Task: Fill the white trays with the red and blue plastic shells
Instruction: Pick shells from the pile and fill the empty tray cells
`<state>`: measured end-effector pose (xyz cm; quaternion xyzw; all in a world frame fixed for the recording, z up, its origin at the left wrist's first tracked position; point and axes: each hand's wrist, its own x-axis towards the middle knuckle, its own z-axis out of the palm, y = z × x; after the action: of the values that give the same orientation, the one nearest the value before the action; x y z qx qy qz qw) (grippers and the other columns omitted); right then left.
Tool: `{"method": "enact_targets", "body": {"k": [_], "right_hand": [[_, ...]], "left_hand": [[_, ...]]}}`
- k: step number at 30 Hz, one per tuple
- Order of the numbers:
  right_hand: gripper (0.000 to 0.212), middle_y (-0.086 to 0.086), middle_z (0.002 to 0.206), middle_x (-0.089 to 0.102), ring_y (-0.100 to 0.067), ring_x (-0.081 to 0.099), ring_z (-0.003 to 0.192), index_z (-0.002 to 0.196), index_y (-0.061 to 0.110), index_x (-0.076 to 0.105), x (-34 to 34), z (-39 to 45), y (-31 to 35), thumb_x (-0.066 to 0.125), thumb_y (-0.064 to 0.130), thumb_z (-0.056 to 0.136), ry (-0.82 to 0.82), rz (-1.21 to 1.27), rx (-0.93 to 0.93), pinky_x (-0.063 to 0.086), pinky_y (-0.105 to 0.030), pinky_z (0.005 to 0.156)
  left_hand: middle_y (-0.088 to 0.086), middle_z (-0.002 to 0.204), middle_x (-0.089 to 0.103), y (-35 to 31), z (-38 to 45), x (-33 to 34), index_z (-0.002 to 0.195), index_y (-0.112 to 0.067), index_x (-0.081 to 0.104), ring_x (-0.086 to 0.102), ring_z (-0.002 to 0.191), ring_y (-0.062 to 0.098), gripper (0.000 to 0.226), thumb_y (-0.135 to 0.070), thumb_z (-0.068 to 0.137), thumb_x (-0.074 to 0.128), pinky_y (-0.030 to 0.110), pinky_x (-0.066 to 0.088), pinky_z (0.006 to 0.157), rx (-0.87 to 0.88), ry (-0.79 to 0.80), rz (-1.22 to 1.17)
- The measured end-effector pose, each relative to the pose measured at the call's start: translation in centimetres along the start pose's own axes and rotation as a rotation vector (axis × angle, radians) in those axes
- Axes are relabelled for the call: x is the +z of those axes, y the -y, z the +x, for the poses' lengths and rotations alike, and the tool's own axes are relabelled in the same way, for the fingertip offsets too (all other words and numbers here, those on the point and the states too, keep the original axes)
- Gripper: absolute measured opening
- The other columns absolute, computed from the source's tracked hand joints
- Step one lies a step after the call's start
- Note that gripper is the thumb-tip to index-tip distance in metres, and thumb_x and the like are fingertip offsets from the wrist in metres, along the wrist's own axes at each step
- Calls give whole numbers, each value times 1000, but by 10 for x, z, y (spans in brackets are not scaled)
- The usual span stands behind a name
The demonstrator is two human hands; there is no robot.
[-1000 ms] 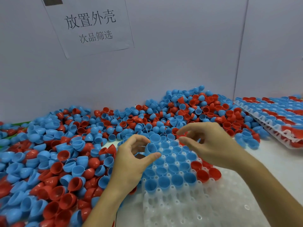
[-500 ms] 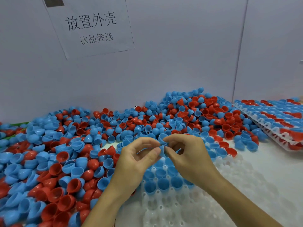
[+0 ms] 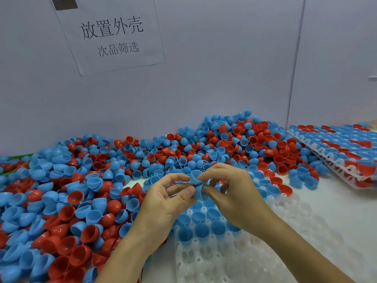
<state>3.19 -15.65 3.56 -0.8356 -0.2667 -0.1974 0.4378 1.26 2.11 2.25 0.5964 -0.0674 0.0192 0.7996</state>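
Blue plastic shells (image 3: 197, 185) sit pinched between both hands above the near white tray (image 3: 234, 260) in the head view — they look like two nested halves, though how they fit together is hard to tell. Left hand (image 3: 163, 203) curls thumb and forefinger round their left side; right hand (image 3: 234, 193) grips them from the right with thumb and forefinger, its other fingers bent. Beneath the hands, the tray's far rows hold blue shells open side up, with a few red ones at the right end, and its near pockets show bare white plastic. A loose pile of red and blue shells (image 3: 67, 201) spreads over the table to the left and behind, up to the grey wall. Far right, stacked filled trays (image 3: 344, 158) lie well apart from the hands. A paper sign (image 3: 111, 35) with printed characters hangs on the wall
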Motion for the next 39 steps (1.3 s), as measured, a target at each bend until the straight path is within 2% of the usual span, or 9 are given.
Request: {"method": "enact_targets", "body": {"k": [4, 10, 12, 14, 19, 23, 28, 33, 39], "right_hand": [[25, 17, 93, 60, -2, 59, 83, 90, 33, 72, -36, 10, -10, 77, 10, 83, 46, -25, 49, 48, -13, 68], [28, 19, 84, 63, 5, 56, 84, 83, 43, 66, -106, 10, -44, 77, 17, 83, 296, -280, 254, 54, -29, 78], [22, 25, 82, 64, -1, 59, 81, 78, 42, 69, -115, 7, -51, 78, 23, 82, 405, -307, 337, 56, -32, 73], [18, 12, 81, 67, -14, 61, 78, 75, 42, 72, -119, 6, -55, 80, 27, 81, 469, -329, 405, 54, -35, 70], [14, 9, 74, 59, -7, 51, 63, 76, 40, 72, -118, 2, -62, 82, 31, 80, 594, -482, 520, 43, -19, 54], [22, 15, 77, 53, -3, 52, 68, 80, 35, 70, -102, 2, -61, 78, 15, 83, 692, -595, 600, 42, -14, 52], [27, 16, 86, 54, -8, 59, 82, 95, 29, 76, -91, 2, -62, 76, 5, 82, 679, -639, 603, 58, -23, 78], [25, 15, 76, 63, -6, 58, 69, 92, 45, 74, -108, 1, -61, 80, 23, 83, 717, -513, 574, 46, -14, 56], [15, 6, 55, 49, -4, 42, 49, 91, 43, 69, -100, 5, -68, 76, 30, 86, 421, -368, 332, 42, -19, 55]], "left_hand": [[16, 107, 76, -1, 1, -4, 104, -13, 70, 73, 103, 31, 53, -31, 61, 95, 27, 59, 81, 6, -10, 13], [20, 101, 76, -5, 2, -8, 110, -2, 63, 74, 99, 33, 53, -19, 63, 81, 25, 60, 76, 6, -92, -85], [20, 99, 76, -7, 2, -9, 109, -2, 64, 75, 97, 33, 52, -19, 62, 81, 25, 61, 75, 15, -111, -89], [21, 99, 75, -8, 3, -12, 107, -2, 64, 75, 96, 33, 44, -15, 67, 78, 25, 61, 75, 18, -123, -109], [20, 98, 75, -9, 6, -19, 104, -2, 66, 76, 93, 31, 28, -8, 77, 70, 25, 61, 71, 31, -170, -127], [19, 96, 76, -11, 7, -22, 102, -4, 67, 76, 90, 29, 28, -9, 75, 72, 24, 60, 69, 55, -198, -108], [18, 92, 75, -12, 7, -22, 100, -4, 67, 76, 85, 28, 28, -7, 73, 73, 25, 61, 67, 54, -219, -142], [16, 90, 75, -12, 9, -23, 99, -5, 68, 76, 82, 28, 26, -13, 75, 72, 26, 61, 65, 45, -258, -128], [12, 84, 74, -7, 10, -26, 96, -3, 69, 69, 65, 20, 12, -12, 97, 61, 23, 54, 49, 35, -348, 111]]}}
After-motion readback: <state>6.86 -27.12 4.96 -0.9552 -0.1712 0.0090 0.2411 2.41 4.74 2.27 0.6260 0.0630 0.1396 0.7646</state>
